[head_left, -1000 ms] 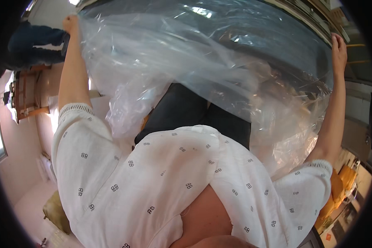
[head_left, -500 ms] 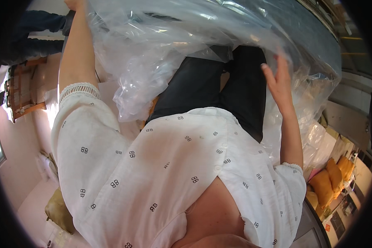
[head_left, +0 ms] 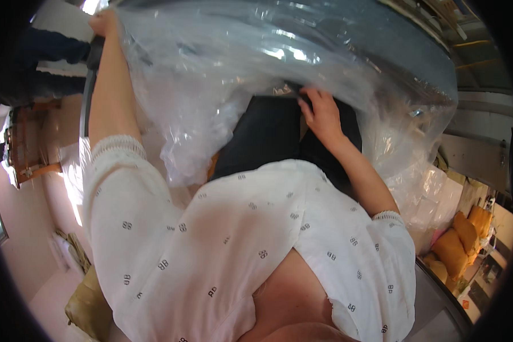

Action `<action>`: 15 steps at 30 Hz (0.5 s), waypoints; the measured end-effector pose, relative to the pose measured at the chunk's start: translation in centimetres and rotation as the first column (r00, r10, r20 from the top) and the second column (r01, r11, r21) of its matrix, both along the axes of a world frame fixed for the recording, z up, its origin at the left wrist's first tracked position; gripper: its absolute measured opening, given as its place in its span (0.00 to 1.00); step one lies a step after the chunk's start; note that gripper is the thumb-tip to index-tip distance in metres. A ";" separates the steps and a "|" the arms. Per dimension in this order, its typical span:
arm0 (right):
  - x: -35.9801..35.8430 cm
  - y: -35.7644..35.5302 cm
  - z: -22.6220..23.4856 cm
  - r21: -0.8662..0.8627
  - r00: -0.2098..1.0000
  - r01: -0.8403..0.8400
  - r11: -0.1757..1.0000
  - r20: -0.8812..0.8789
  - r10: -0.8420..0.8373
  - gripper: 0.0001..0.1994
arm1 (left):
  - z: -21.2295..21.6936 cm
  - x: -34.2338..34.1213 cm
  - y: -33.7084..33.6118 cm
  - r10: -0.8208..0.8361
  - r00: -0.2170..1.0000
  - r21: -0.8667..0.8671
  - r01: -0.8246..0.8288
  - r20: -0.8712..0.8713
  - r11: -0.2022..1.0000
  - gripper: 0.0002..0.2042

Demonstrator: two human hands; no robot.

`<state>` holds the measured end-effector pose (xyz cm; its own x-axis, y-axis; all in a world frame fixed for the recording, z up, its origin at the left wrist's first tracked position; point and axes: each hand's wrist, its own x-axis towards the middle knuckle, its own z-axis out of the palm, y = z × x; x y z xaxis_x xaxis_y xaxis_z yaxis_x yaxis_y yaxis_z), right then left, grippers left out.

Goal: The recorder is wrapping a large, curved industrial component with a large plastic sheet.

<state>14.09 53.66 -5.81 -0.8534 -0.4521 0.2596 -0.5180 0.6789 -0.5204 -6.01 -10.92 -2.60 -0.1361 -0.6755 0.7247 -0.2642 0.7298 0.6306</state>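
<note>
A large, crumpled clear plastic sheet (head_left: pixel 205 74) spreads across the upper middle and hangs down over both sides of my dark trousers (head_left: pixel 262 134). At the upper left, my left arm is stretched out, and my left hand (head_left: pixel 104 23) is closed at the sheet's corner, apparently gripping it. My right hand (head_left: pixel 324 121) is at the sheet's near edge, just above my lap. Its fingers are bent, with a gap between thumb and forefinger. Beside those fingertips shows a small dark patch that I cannot make out. Beneath the sheet's far part lies a grey-blue surface (head_left: pixel 404 43).
Another person's dark-clothed legs (head_left: pixel 54 45) are at the upper left. A wooden frame (head_left: pixel 37 142) stands below them. Orange-yellow cushions (head_left: pixel 459 242) are piled at the right, and an olive cushion (head_left: pixel 88 305) is at the lower left.
My right hand has moved left from the sheet's right side to its near edge over my lap. The left hand has come slightly lower in the picture. The sheet hangs lower over the trousers.
</note>
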 end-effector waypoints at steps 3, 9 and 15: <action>-0.7 0.7 -1.0 -0.018 1.000 0.011 1.000 0.029 -0.011 0.05 | -0.4 2.3 4.8 -0.154 0.987 0.145 0.146 0.044 0.979 0.14; 0.2 1.1 1.8 -0.143 0.997 -0.079 0.987 0.001 0.080 0.06 | 3.3 5.8 9.4 -0.108 0.992 0.078 0.113 -0.063 0.990 0.11; 2.2 3.2 6.4 -0.356 0.921 0.010 0.935 0.368 0.130 0.05 | 3.3 5.6 8.4 -0.148 0.988 0.068 0.151 -0.045 0.986 0.10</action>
